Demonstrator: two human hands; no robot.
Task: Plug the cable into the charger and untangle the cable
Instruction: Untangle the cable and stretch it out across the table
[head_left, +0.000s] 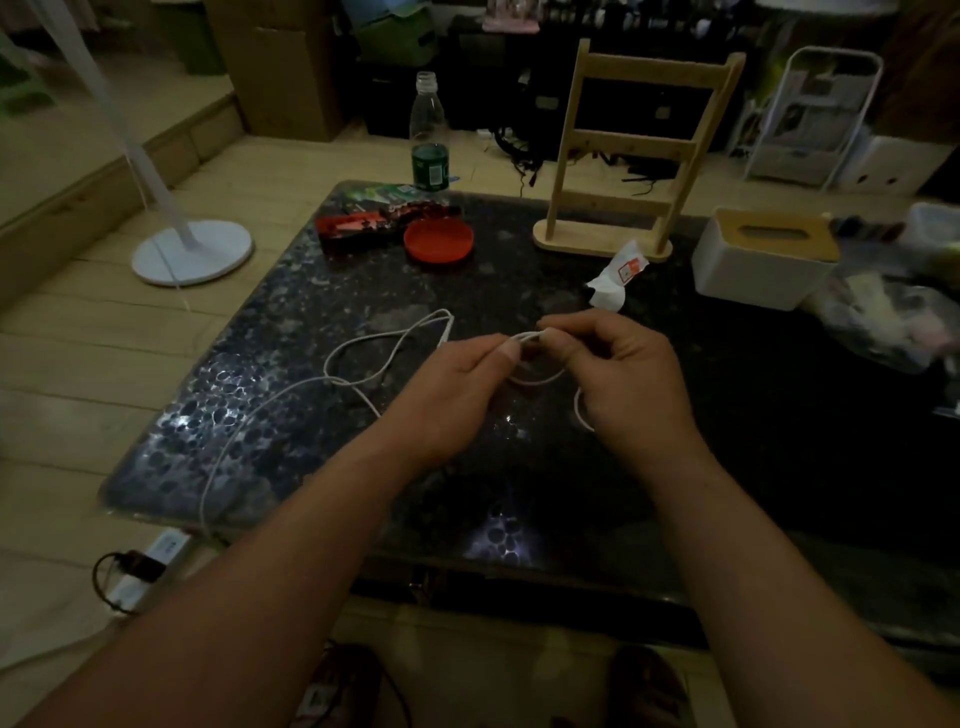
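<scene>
Two hands meet above the middle of the dark desk (291, 332), the left hand (447, 395) and right hand (623, 374) both pinching a white cable (363, 345). Its loose loops lie to the left, trailing off the near-left edge toward a power strip (150, 566) on the floor.

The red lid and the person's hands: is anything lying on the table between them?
In the head view, only a loop of the white cable crosses the dark table between the red lid and the left hand.

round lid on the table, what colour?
Red lid, clearest in the head view, at the table's far side.
</scene>
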